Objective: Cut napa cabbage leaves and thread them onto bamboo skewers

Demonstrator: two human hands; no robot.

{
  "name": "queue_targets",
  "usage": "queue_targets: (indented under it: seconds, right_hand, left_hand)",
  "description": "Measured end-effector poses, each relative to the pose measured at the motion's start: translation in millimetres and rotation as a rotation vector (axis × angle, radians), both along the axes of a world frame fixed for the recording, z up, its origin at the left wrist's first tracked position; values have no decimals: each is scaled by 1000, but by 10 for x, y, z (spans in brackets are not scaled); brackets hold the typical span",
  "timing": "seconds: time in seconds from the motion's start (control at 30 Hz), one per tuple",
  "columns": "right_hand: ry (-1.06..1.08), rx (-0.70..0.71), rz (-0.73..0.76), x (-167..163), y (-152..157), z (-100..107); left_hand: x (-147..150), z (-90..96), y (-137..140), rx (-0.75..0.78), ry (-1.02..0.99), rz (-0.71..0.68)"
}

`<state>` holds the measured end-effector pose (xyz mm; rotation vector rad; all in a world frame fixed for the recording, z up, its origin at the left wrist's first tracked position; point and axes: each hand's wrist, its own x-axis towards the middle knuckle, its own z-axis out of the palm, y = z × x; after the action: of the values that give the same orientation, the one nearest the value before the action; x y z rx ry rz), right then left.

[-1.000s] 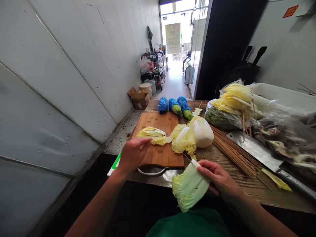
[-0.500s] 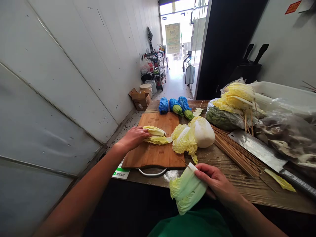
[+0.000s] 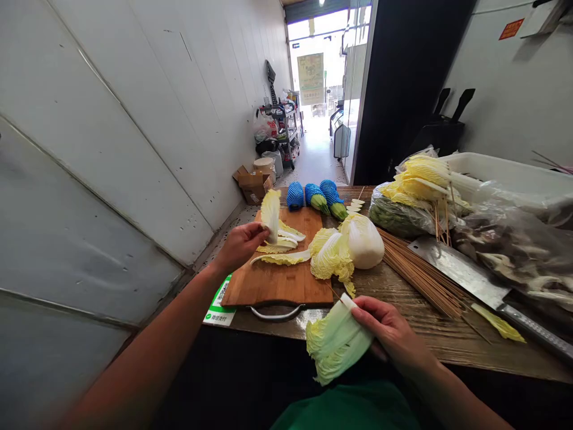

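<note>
My left hand point(image 3: 244, 243) pinches a yellow-white strip of napa cabbage leaf point(image 3: 271, 216), raised upright over the wooden cutting board point(image 3: 268, 283). Below it, several more cabbage strips point(image 3: 286, 258) lie on the board. Near the table's front edge, my right hand point(image 3: 385, 322) is closed on folded cabbage leaves point(image 3: 338, 343), whose white base is pierced by a thin wooden skewer point(image 3: 333, 293). At the board's right side rest a white cabbage head point(image 3: 362, 242) and loose frilly leaves point(image 3: 332, 257).
A bundle of bamboo skewers point(image 3: 416, 275) and a cleaver point(image 3: 461, 269) lie on the right. Behind them are skewered cabbage leaves point(image 3: 423, 176) on a plastic bag and a white bin point(image 3: 505, 170). Several squashes in blue netting point(image 3: 330, 194) sit at the table's far end.
My left hand has lifted one cabbage strip off the pile on the board and tipped it upright. My right hand holds its leaves in nearly the same place. The view has shifted slightly.
</note>
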<state>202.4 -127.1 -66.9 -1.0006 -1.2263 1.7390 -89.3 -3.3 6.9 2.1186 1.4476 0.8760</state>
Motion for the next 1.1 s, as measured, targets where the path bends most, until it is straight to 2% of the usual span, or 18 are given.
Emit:
queue_targets:
  seconds: [0.07, 0.1, 0.13, 0.2, 0.3, 0.37, 0.43, 0.53, 0.63, 0.7, 0.8, 0.87, 0.97, 1.1]
  right_hand:
    - [10, 10, -14, -26, 5, 24]
    - [14, 14, -25, -42, 15, 35]
    - [14, 20, -37, -58, 33, 44]
    - [1, 33, -47, -87, 96, 44]
    - [15, -3, -10, -103, 236, -17]
    - [48, -65, 14, -94, 321, -78]
    - [62, -101, 26, -80, 372, -123]
    - [71, -111, 34, -78, 382, -135]
    - [88, -108, 30, -111, 357, -118]
    - [95, -109, 31, -139, 347, -114]
    - [96, -117, 36, -159, 350, -125]
    - [94, -121, 31, -145, 351, -134]
    - [97, -115, 17, -86, 336, -143]
    - [119, -102, 9, 6, 296, -161]
  left_hand:
    - [128, -6, -222, -270, -430, -10]
    - [192, -35, -347, -389, -545, -10]
    - [251, -77, -471, -484, -596, 12]
    - [336, -176, -694, -572, -551, 79]
    - [352, -285, -907, -466, -376, 166]
    - [300, -312, -974, -372, -356, 222]
    - [232, -315, -1011, -377, -456, 259]
    - [195, -315, -1056, -499, -748, 211]
    - [336, -367, -1116, -463, -969, 177]
    - [512, -441, -1165, -441, -987, 199]
    - [772, -559, -1236, -567, -937, 171]
    - [869, -610, -1270, -591, -919, 130]
    - [856, -624, -1294, -448, -793, 132]
    - [630, -541, -1235, 90, -358, 359]
